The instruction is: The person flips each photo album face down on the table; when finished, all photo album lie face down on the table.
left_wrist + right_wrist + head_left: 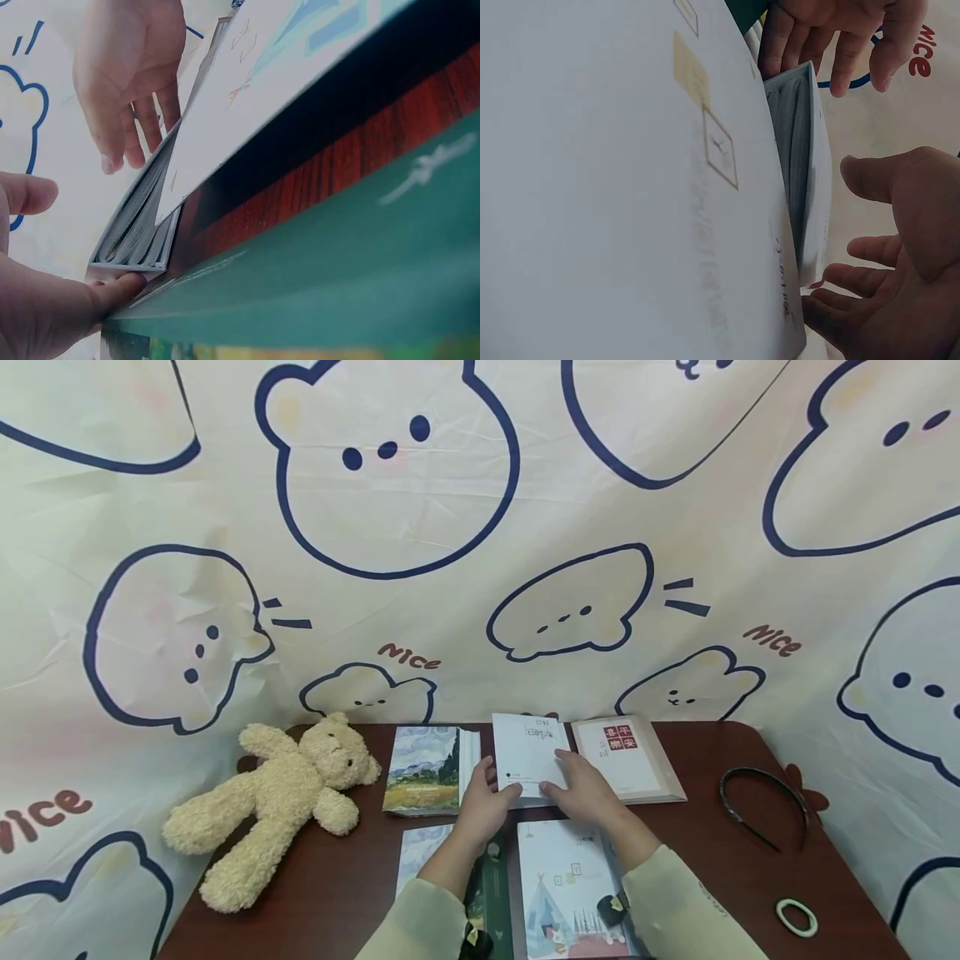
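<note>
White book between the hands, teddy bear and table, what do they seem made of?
White book: probably paper and card, smooth; layered, page-like edges show in the wrist views. Teddy bear: likely plush fabric, matte, with curly pile. Table: wood or woodgrain laminate, slightly glossy; streaky grain shows.

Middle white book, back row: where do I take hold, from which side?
I'd take the white book at the near ends of its long sides, coming from the near side: left grip on its left, right grip on its right. It's a thick slab with straight, opposed sides, and the painted book and red-stamped book lie close alongside, likely leaving less finger room farther back.
</note>
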A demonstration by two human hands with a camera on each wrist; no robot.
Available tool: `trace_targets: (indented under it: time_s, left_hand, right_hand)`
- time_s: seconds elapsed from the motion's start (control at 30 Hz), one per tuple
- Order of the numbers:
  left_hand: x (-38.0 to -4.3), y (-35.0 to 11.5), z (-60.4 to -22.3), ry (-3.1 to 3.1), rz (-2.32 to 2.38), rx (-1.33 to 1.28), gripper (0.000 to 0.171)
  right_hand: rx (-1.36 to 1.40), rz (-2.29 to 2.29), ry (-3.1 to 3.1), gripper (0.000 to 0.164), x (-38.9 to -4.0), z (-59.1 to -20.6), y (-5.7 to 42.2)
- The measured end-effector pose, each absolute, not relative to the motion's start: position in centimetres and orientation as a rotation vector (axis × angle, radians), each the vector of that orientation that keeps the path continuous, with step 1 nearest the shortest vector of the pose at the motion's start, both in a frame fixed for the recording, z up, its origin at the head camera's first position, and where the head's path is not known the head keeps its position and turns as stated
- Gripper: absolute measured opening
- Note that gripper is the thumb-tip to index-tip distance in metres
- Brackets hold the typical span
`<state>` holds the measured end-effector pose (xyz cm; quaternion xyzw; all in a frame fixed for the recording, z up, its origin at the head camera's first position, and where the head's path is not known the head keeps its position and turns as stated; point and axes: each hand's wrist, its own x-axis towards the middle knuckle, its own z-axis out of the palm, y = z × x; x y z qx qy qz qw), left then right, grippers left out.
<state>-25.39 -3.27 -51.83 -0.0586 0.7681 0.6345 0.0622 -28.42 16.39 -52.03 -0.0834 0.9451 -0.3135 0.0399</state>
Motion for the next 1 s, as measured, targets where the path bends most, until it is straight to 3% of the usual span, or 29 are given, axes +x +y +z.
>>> trace_targets:
  time_s: [1.0]
  left_hand:
    - [-25.5, -4.5, -51.3, 2.018, 2.024, -0.186, 0.077]
  right_hand:
    - [-0.267, -0.762, 2.892, 0.067, -28.5, -52.1, 14.8]
